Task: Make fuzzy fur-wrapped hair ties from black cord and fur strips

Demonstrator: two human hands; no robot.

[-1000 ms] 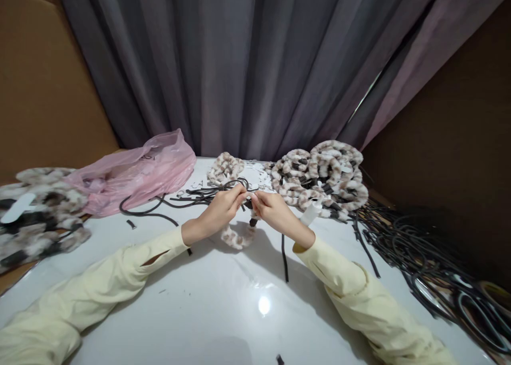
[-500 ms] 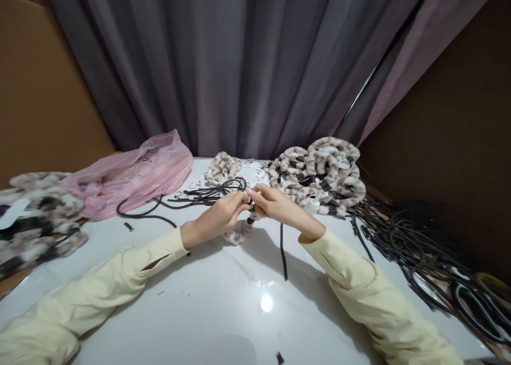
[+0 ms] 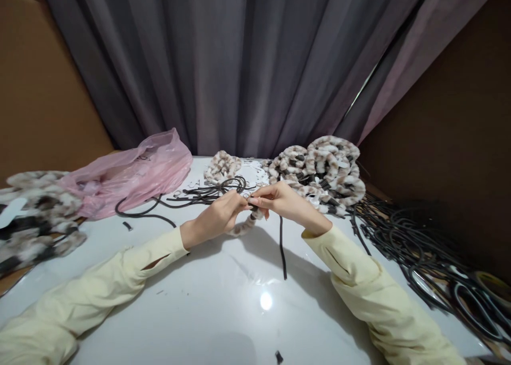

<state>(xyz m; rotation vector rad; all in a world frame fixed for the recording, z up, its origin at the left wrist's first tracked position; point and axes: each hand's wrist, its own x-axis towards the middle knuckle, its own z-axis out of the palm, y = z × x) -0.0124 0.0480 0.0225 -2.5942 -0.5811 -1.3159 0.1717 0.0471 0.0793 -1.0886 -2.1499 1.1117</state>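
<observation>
A fluffy white-and-brown ring (image 3: 244,227) with a dark band hangs below my joined fingertips, just above the white table. My left hand (image 3: 223,213) is closed in a pinch at its dark part. From the other side my right hand (image 3: 281,201) pinches the same spot, thumb and forefinger together. The small piece between the fingertips is mostly hidden. A dark cord (image 3: 283,248) lies on the table under my right wrist. Just beyond my left hand rests a bundle of dark cords (image 3: 207,195).
Fluffy rings with white tags are piled at the back right (image 3: 331,168) and at the left (image 3: 40,221). A pink plastic bag (image 3: 136,179) lies back left. Many dark cords (image 3: 403,237) and scissors (image 3: 475,312) lie along the right edge. A grey curtain (image 3: 239,67) hangs behind.
My right hand has turned slightly and its wrist has shifted a little right. The ring has risen slightly, and more of its dark band shows. My left hand has barely moved.
</observation>
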